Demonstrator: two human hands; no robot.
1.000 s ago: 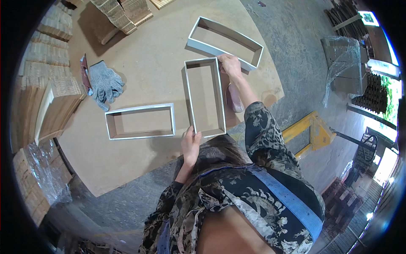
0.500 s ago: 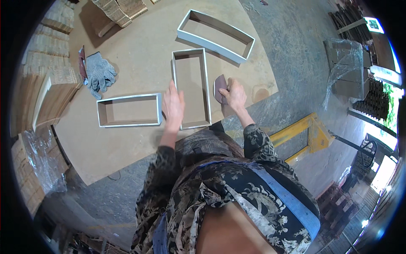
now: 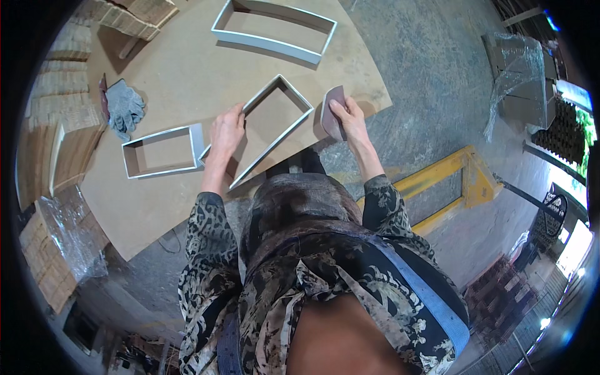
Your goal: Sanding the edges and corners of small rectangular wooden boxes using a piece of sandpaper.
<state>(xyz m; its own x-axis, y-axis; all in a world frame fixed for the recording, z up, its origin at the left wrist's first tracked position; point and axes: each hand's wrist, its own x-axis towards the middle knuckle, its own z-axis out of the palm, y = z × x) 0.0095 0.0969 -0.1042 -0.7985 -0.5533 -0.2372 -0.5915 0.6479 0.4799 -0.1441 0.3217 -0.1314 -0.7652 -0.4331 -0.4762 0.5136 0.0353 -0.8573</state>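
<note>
At the board's (image 3: 156, 206) near edge, left hand (image 3: 225, 132) grips the tilted white frame (image 3: 275, 128); right hand (image 3: 351, 119) pinches a sanding pad (image 3: 331, 112).

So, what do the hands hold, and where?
The left hand grips the middle white frame by its left side wall. The right hand holds a sanding pad by its edge.

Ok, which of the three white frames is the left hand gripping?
The middle frame, lying skewed near the board's front edge; the left hand grips its left side. The other two lie untouched: one at the far edge, one further left.
</note>
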